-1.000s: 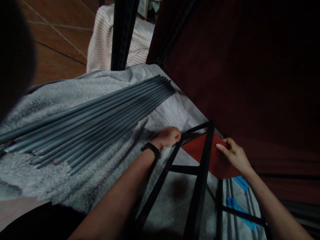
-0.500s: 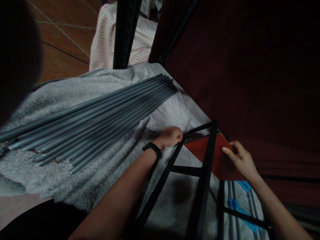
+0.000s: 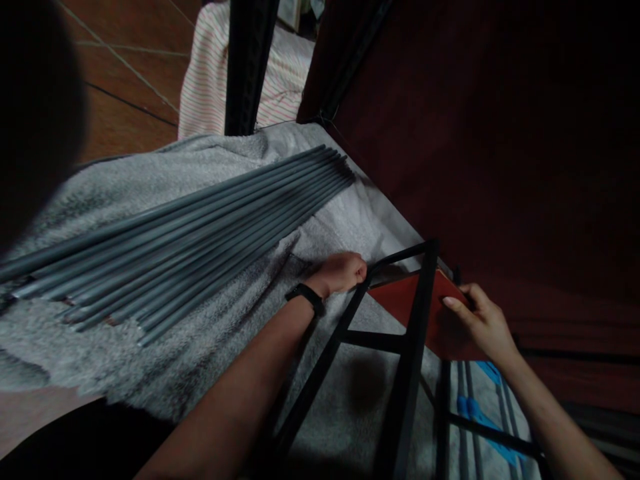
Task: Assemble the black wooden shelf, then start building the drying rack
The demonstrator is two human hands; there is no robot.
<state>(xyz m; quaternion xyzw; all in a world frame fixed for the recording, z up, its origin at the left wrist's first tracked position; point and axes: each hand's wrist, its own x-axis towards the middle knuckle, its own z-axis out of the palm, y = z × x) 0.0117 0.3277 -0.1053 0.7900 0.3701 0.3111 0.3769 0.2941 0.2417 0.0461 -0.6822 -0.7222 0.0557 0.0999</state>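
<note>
While a dark red wall (image 3: 475,147) fills the right side of the view, a gray towel-like cloth (image 3: 145,163) spreads in folds from the left to the wall's foot. Brown tiled floor (image 3: 135,73) with pale lines shows in the upper left. On the cloth lies a row of long gray rods (image 3: 200,233), side by side and slanting from the lower left up toward the wall, their far ends bunched closer together. To their right, apart from them, a black frame (image 3: 411,343) of straight bars with crosspieces reaches from the bottom edge toward the wall. At the top, a black post (image 3: 247,67) with a column of holes crosses in front of a pale striped cloth (image 3: 205,80).

A flat red sheet (image 3: 393,301) sits at the frame's far end, near the wall; one long bar passes across it. The right hand (image 3: 483,317) pinches the sheet's right edge, thumb on the face and fingers curling behind. The left hand (image 3: 341,271) is bunched into a fist at the frame's far left corner, close to the sheet's left tip; whether it grips the bar or anything else cannot be told. Below the right hand lie blue pieces (image 3: 470,405) among thin dark bars. A black band (image 3: 306,298) circles the left wrist.
</note>
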